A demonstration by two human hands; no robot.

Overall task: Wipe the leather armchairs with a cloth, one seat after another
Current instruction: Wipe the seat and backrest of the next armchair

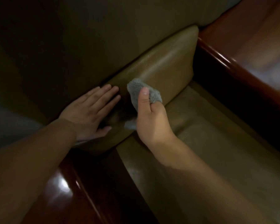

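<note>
The right hand (pixel 149 117) grips the grey cloth (pixel 142 92) bunched beyond its thumb, against the leather cushion (pixel 168 65); the left hand (pixel 90 109) lies flat, fingers straight, just beside it.

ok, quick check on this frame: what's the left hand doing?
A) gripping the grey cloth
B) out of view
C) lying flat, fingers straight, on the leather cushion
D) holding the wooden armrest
C: the left hand lies flat with straight fingers on the leather cushion, while the right hand is the one that grips the grey cloth.
</note>
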